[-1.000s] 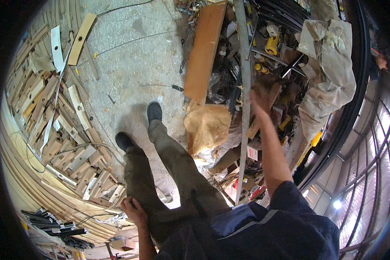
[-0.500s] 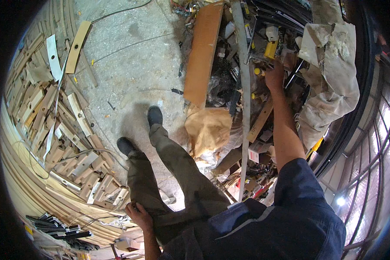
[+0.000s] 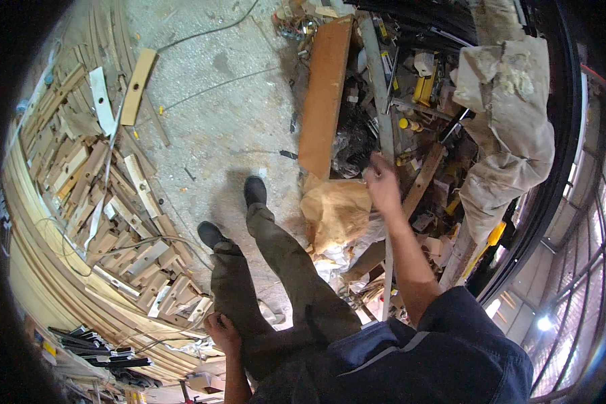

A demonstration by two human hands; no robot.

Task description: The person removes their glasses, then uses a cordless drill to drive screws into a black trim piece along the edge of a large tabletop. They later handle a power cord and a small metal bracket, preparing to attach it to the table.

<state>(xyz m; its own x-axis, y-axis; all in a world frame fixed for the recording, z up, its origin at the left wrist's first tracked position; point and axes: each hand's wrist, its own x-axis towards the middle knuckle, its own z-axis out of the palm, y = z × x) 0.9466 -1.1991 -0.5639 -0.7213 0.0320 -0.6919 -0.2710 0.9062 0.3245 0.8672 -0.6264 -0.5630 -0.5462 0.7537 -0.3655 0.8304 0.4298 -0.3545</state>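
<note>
My right hand [image 3: 384,187] is above the cluttered shelf on the right, with its fingers curled together; what they hold, if anything, is too small to make out. Just below and left of it lies a crumpled brown paper piece [image 3: 337,205]. A long orange-brown board [image 3: 324,97] stretches away beyond the paper. To the hand's right are a yellow-capped tool handle [image 3: 409,125] and a wooden strip with holes [image 3: 424,178]. My left hand [image 3: 222,331] rests beside my left thigh, fingers bent inward; their contents are hidden.
A pale upright bar [image 3: 377,74] runs along the clutter's near side. Stained cloth [image 3: 505,135] hangs at the right, near a yellow tool [image 3: 424,87]. Many cut wood pieces [image 3: 124,225] are heaped at left. A cable [image 3: 212,32] crosses the concrete floor [image 3: 215,128].
My right hand has drawn back from among the yellow tools, nearer to me and leftward, over the brown paper's edge. My left hand stays by my thigh. The whole view has shifted slightly.
</note>
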